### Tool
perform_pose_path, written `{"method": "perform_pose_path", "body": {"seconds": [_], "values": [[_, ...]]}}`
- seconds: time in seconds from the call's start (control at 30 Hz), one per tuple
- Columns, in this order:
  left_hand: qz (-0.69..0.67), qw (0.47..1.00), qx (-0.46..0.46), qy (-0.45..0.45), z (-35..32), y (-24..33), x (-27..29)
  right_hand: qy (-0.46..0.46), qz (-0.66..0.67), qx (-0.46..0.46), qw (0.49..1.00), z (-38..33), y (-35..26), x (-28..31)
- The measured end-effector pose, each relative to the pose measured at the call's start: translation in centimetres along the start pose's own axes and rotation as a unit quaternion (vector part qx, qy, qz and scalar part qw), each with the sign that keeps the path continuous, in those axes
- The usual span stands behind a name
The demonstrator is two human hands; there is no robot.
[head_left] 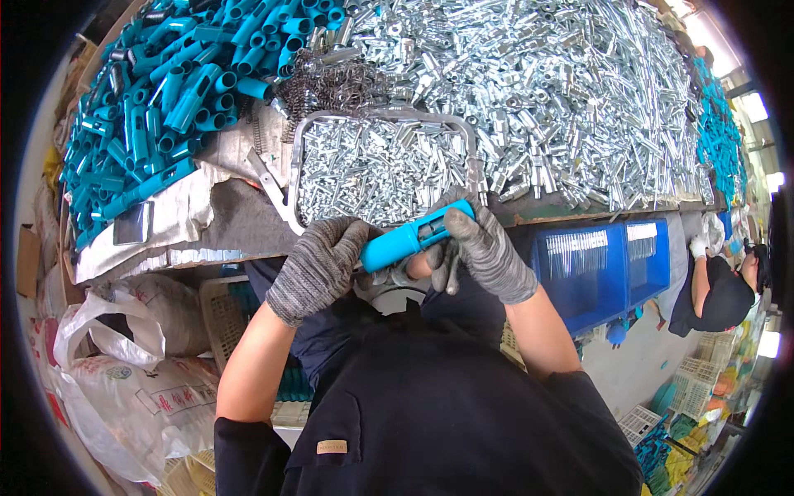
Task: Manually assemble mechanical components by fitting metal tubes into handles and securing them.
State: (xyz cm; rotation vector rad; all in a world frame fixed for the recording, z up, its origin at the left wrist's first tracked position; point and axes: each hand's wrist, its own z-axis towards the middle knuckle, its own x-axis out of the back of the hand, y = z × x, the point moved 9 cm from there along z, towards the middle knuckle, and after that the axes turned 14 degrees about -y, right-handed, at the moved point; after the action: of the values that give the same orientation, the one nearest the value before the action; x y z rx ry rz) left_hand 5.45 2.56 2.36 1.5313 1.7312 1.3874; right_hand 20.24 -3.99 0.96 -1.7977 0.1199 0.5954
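a teal tube [395, 247] is held up in front of the bench's near edge, lying at a slant, its right end farther from the body than its left. the left hand [318, 264], in a grey knitted glove, is wrapped around the tube's left end. the right hand [492, 252], gloved alike, grasps the other end, thumb laid over it beside a long slot cut in the wall. below the near edge, toward the right, sit blue bins [583, 310] with rows of slim metal rods; white bags [141, 405] slump below the near left corner. at the middle of the bench's [248, 221] near edge stands a clear-rimmed tray [296, 169] full of small silvery pins [380, 165], with a flat metal strip [266, 178] against its left side. a dark flat rectangle [133, 223] lies by the near left corner. farther back, a heap of teal tubes [194, 91] covers the left edge, tangled springs [327, 87] sit just behind the tray, and silvery metal parts [571, 99] spread across the right half. well off past the right edge, a co-worker [719, 293] in dark clothes shows.
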Motion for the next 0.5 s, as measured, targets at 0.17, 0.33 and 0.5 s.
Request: {"method": "perform_pose_path", "body": {"seconds": [0.17, 0.33, 0.5], "values": [[0.004, 0.995, -0.081, 0.061, -1.0, 4.0, 1.0, 0.101, -0.006, 0.063, 0.993, 2.0, 1.9, 1.4], [-0.300, 0.950, 0.088, -0.020, -1.7, -0.1, -0.3, 0.090, -0.182, 0.017, 0.979, 3.2, -0.8, 0.6], [-0.296, 0.945, 0.054, 0.126, -2.0, -2.9, 1.2, 0.142, -0.626, 0.110, 0.759, 5.1, -5.7, 0.2]]}}
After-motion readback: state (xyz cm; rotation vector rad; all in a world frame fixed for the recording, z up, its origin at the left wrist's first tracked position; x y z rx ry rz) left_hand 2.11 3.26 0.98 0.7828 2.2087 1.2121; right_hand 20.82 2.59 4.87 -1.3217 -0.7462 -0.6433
